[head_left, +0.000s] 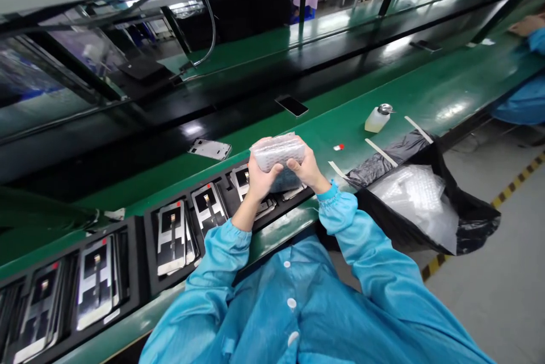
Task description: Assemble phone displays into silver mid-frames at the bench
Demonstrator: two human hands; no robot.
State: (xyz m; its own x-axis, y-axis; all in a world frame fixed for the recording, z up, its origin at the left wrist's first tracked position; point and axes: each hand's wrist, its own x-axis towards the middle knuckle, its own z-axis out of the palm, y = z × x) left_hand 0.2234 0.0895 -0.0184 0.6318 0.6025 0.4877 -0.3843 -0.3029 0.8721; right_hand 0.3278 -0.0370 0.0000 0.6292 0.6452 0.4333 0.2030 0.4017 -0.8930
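Note:
A piece of clear bubble wrap (pixel 279 153) is held up in front of me over the black trays. My left hand (pixel 260 179) grips its left side, and my right hand (pixel 310 168) grips its right side, both thumbs pressing on the near face. Whether anything is inside the wrap I cannot tell. Just below and to the left, phone screen panels (pixel 208 208) stand stacked in the black foam tray (pixel 149 233), their backs showing ribbon cables and red tabs. Part of the tray is hidden behind my hands.
Beyond the tray lie a phone frame (pixel 210 149) and a dark phone screen (pixel 292 105). To the right stand a dispenser bottle (pixel 377 120) and a small red-and-white sticker (pixel 339 147). A black bag (pixel 477 222) taped to the bench edge holds bubble wrap. A co-worker's sleeve (pixel 522 103) shows far right.

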